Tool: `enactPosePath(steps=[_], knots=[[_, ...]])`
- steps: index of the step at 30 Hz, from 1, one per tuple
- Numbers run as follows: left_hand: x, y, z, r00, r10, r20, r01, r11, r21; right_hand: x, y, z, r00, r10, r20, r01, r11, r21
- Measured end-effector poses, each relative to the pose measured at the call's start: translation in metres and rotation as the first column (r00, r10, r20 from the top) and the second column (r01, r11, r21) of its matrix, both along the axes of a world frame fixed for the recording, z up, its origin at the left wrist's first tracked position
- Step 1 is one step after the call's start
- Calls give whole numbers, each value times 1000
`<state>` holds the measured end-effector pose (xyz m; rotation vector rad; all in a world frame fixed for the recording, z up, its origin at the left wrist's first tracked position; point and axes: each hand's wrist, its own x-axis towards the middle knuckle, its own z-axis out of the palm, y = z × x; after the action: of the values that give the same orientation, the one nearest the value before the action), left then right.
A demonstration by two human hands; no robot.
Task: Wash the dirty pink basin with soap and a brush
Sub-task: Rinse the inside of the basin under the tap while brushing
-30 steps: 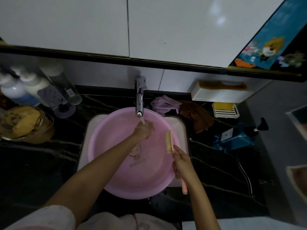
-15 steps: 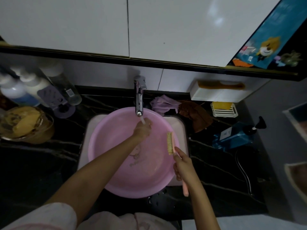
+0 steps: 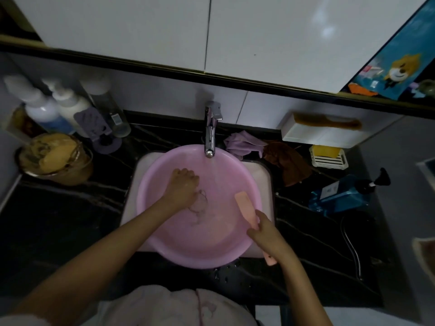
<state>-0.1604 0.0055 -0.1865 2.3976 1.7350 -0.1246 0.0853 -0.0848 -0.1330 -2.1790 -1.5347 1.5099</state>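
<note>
Closest to you, a pale garment (image 3: 164, 307) fills the bottom edge, cut off by the frame, and your two forearms reach forward from it. Your right hand (image 3: 264, 231) is wrapped around the handle of the one brush (image 3: 247, 211), its grip pinching the handle about midway; the handle's tail pokes out behind your wrist and the flat pink back of the head faces up, so the bristles are hidden from you. The brush head sits inside the right wall of the pink basin (image 3: 179, 252), ahead and to the left of that grip. Your left hand (image 3: 182, 188) is down in the basin with its fingers curled in; whether anything lies under them cannot be made out. A faint printed figure on the basin floor shows just right of that hand, blurred by water. The basin rests in the white sink (image 3: 263, 175), whose corners alone show around it. Beyond your left hand, one chrome faucet (image 3: 210, 135) pours a thin stream between your two hands. On the dark counter (image 3: 47, 220) past the right grip lie two crumpled cloths, one lilac (image 3: 242, 143) and one brown (image 3: 290, 163), one soap dish (image 3: 328, 156) and one blue pump bottle (image 3: 346, 192) on its side. Far left stand three blurred bottles (image 3: 58, 107).
</note>
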Motion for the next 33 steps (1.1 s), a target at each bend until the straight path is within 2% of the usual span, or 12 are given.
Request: enactPosePath(steps=[2,4,6,9,10,13,16,20,23,27,33], knots=[[-30,-17,-1,989,130,65,-140,973,181,5,5,0,986,101,135,-103,995,3],[-53,-33,1,964,237,118,-261,927,271,8,13,1,928,183,324,-190,982,-11],[-67,-41,9,909,378,176,-409,890,202,12,25,0,838,274,471,-295,955,-31],[-71,-49,18,728,582,362,-601,796,-72,12,43,-3,753,407,517,-470,883,-11],[-70,-51,20,680,591,434,-615,782,-102,11,49,-5,726,429,537,-514,858,9],[-66,-54,35,635,488,599,-599,801,-17,7,71,-12,649,449,614,-626,774,96],[-64,-49,53,552,450,702,-606,795,-34,1,91,-16,555,490,672,-712,697,79],[-54,-46,77,511,449,733,-611,790,-58,-1,107,-15,525,624,579,-721,688,-87],[-48,-41,87,506,453,734,-611,789,-66,9,112,-11,444,615,652,-759,645,-92],[-47,-41,91,488,466,738,-618,782,-84,18,106,-16,477,661,579,-733,663,-153],[-46,-45,93,502,451,737,-606,792,-72,25,92,-26,489,582,649,-747,665,-34]])
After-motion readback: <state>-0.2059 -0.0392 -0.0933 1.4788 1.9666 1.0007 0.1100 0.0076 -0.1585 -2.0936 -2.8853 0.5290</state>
